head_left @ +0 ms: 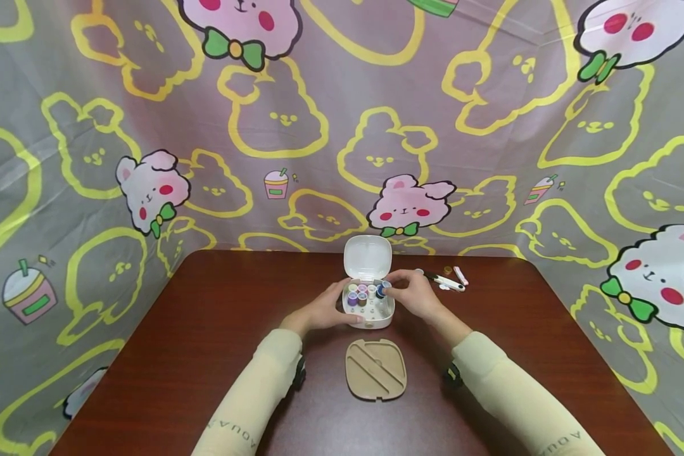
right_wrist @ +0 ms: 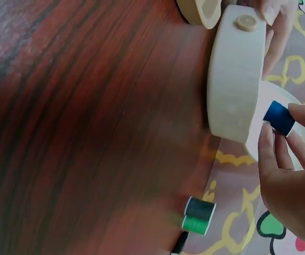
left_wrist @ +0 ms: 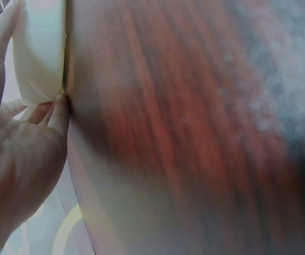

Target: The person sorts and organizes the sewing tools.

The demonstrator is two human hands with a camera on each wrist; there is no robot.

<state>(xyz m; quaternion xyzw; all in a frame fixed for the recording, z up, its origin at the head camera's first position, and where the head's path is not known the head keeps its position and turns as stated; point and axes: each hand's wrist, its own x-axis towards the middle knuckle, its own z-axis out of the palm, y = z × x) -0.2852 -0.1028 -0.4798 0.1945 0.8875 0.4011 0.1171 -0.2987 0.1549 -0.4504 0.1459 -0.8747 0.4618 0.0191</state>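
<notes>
A white sewing box (head_left: 383,323) stands on the table with its lid (head_left: 367,256) raised at the back. Inside, several thread spools (head_left: 353,299) stand upright in the rear part, among them purple and brown ones. My left hand (head_left: 319,310) grips the box at its left side, the thumb along the front; the left wrist view shows the fingers against its wall (left_wrist: 40,64). Between thumb and fingers, my right hand (right_wrist: 293,151) pinches a blue thread spool (right_wrist: 279,118) at the box's right rear. Whether that spool touches the box floor, I cannot tell.
A tan insert tray (head_left: 376,370) lies in front of the box. Green (right_wrist: 196,225) and black (right_wrist: 201,207) spools lie to its right. Farther right are a black-and-white tool (head_left: 449,283) and a small white item (head_left: 460,275). A patterned curtain (head_left: 296,126) hangs behind the table.
</notes>
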